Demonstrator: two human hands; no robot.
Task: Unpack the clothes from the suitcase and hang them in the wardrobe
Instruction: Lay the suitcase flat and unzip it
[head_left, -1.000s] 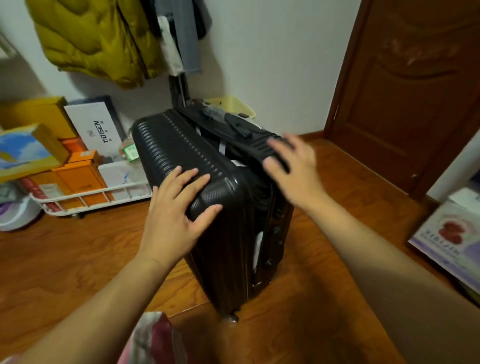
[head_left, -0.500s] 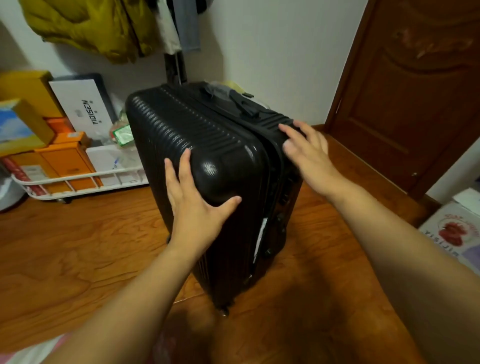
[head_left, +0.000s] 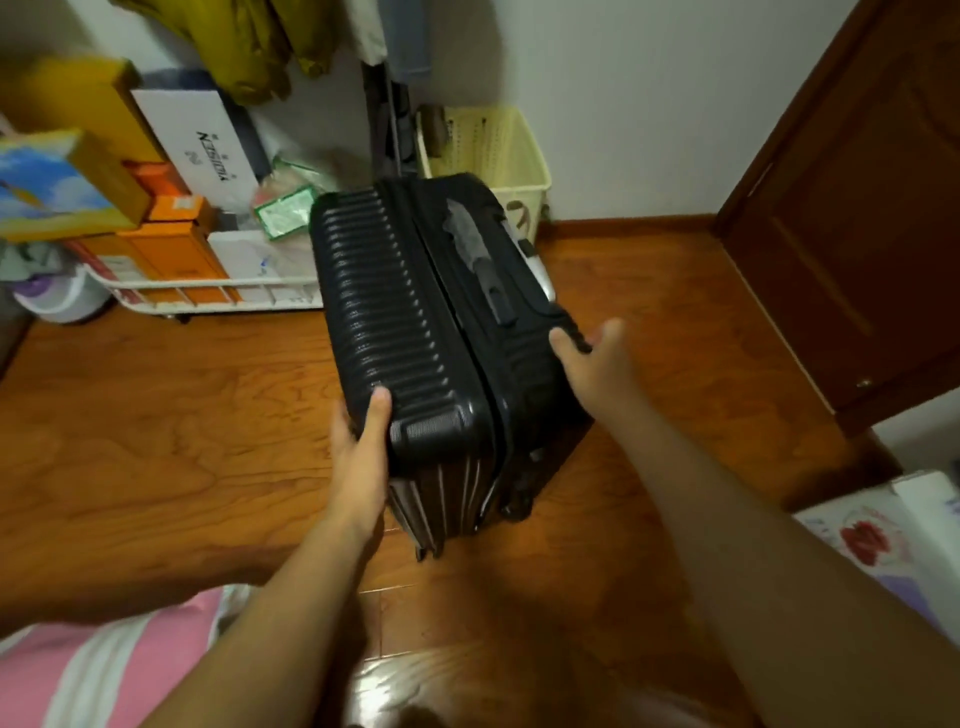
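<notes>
Behind suitcase (head_left: 415, 322), "YIDISEN"-lettered box (head_left: 200, 140)

right hand (head_left: 592, 364) fingers hidden behind suitcase (head_left: 415, 322).

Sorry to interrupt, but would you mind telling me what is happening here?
A person is handling a black suitcase that stands on a wooden floor. The left hand grips its near corner, and the right hand holds the opposite side. The case is closed, so no clothes are out yet.
</notes>
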